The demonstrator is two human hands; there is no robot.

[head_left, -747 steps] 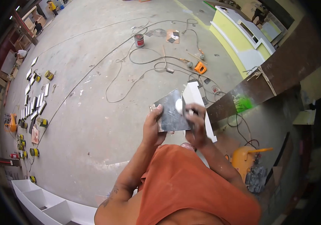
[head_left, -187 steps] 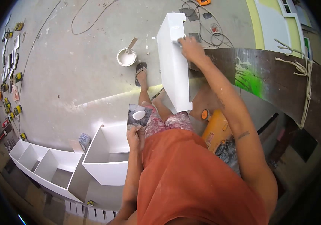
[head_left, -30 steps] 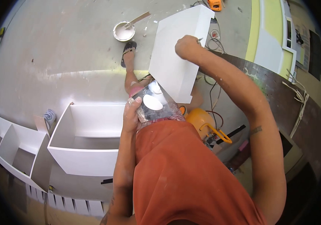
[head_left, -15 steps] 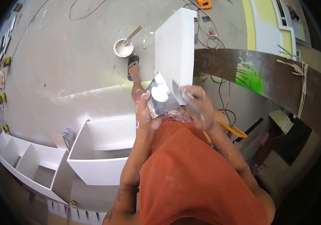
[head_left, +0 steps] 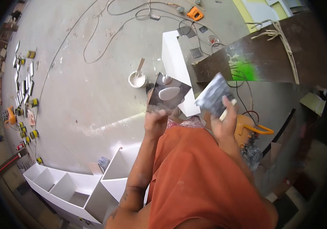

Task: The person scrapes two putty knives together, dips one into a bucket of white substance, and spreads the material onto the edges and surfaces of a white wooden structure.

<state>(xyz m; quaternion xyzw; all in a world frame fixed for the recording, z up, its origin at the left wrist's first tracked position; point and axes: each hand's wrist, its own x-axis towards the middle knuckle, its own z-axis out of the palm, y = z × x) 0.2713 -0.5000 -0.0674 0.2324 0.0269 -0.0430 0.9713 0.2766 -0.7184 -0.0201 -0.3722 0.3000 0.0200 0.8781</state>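
Note:
My left hand [head_left: 156, 123] is closed round the near edge of a dark flat plate [head_left: 177, 84]. Blobs of white putty [head_left: 169, 94] lie on that plate. In my right hand [head_left: 226, 121] is a wide putty knife [head_left: 214, 95], its broad blade smeared grey-white and blurred by motion. The knife is held to the right of the plate, apart from it. Just beyond the two tools stands a white panel [head_left: 175, 57], partly hidden by the plate. A small bucket [head_left: 137, 80] of white paste with a wooden stick [head_left: 140, 65] in it sits on the floor beyond my left hand.
White open cabinets [head_left: 72, 187] stand at lower left. A brown board [head_left: 270, 49] with green paint spans the right. Hoses [head_left: 125, 23] and an orange power tool [head_left: 195, 13] lie on the far floor. An orange-yellow machine [head_left: 247, 128] is beside my right arm.
The view has shifted. My right hand has moved right, away from the plate and panel, turning the knife so its broad face shows. My left hand still holds the plate, now differently angled.

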